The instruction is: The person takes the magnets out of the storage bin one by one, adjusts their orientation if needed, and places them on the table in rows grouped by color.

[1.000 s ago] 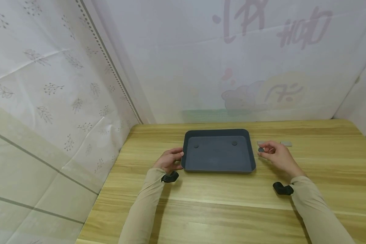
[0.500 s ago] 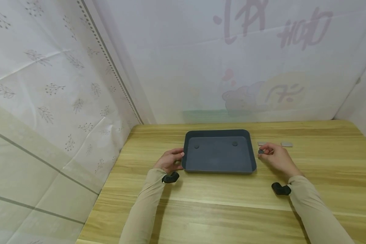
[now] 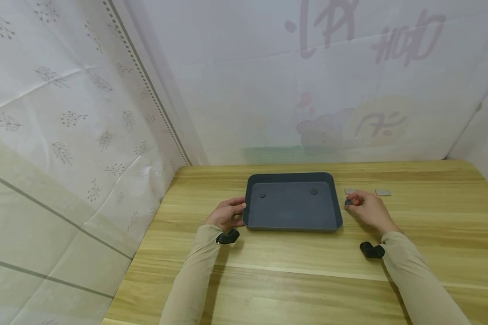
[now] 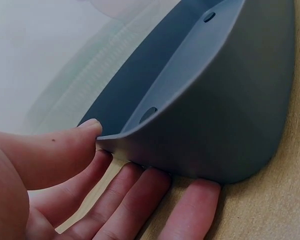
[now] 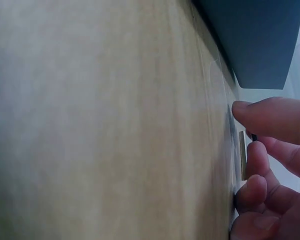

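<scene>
Left hand, fingers loosely extended, touches tray at its left end; right hand pinches dark disc just outside tray's right side. Looks partway: two discs inside, held one not in, two flat strips lying behind, outside.

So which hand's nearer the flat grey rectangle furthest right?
Right hand, in front and left of that rectangle; the left hand is farther left, past the dark grey rectangular tray.
</scene>
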Demonstrator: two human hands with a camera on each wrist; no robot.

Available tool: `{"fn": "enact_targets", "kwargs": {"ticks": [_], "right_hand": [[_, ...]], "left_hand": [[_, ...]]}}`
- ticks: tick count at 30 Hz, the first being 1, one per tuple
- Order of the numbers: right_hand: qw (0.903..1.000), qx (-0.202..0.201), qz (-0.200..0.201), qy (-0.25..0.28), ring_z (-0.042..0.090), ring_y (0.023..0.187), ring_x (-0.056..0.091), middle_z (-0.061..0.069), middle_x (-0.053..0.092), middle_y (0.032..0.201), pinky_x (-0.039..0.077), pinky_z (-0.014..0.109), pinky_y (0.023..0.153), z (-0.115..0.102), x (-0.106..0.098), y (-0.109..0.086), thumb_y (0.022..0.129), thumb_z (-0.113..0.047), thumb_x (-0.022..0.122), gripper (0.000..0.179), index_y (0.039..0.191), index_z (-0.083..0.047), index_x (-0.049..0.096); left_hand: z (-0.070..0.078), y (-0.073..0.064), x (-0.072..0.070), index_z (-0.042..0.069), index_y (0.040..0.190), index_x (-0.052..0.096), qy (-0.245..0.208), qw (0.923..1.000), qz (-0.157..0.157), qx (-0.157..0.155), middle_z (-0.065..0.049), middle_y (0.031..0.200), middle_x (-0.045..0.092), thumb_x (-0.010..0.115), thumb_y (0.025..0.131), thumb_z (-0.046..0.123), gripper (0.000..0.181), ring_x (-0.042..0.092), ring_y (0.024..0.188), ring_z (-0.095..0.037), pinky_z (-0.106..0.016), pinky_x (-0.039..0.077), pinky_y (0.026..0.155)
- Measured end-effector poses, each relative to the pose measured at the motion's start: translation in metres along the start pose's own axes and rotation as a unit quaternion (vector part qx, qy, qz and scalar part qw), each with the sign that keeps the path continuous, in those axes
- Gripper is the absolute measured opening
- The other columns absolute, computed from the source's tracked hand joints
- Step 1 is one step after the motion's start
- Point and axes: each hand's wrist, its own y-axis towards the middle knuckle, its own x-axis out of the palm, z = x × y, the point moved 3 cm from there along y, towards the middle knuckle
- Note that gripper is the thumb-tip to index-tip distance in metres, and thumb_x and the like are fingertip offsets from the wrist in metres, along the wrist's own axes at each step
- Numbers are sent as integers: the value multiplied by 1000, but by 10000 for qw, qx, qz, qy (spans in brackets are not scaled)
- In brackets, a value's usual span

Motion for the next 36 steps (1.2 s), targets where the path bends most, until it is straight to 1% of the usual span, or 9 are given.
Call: {"fn": "enact_targets", "kwargs": {"ticks": [5,11,20,27,36], "right_hand": [[10000,7,34,-65,21,81,56,11,64,91,41,32,70,1,1,0,87,-16,69,24,107,-3,67],[9999,60,-21,-130,22,82,57,11,64,92,41,33,71,2,2,1,88,-17,68,24,108,-3,67],[9998,117,-131,-112,22,82,57,12,65,93,41,33,71,-1,1,1,88,-18,66,25,108,-2,67],[9995,211,-209,-88,22,82,57,12,65,94,41,32,71,-2,0,2,88,-20,66,28,109,-1,66],[9993,245,-253,-89,20,79,57,11,65,91,40,31,70,-2,1,2,88,-20,65,29,109,0,66]], "left_hand": [[0,0,0,6,145,43,16,10000,-21,35,-19,129,55,54,99,12,47,61,96,-19,-33,54,72],[-1,0,0,7,144,45,45,9999,-77,52,-21,132,54,54,99,13,46,61,99,-20,-33,54,73],[-1,1,0,6,142,47,-5,10000,15,58,-19,128,57,56,98,12,45,61,96,-18,-34,54,72],[-1,2,0,5,142,46,-1,10000,23,81,-19,129,56,55,98,12,46,61,97,-18,-34,54,71],[-2,3,-1,5,142,47,-7,10000,30,75,-16,123,59,56,98,12,46,62,94,-18,-34,54,71]]}}
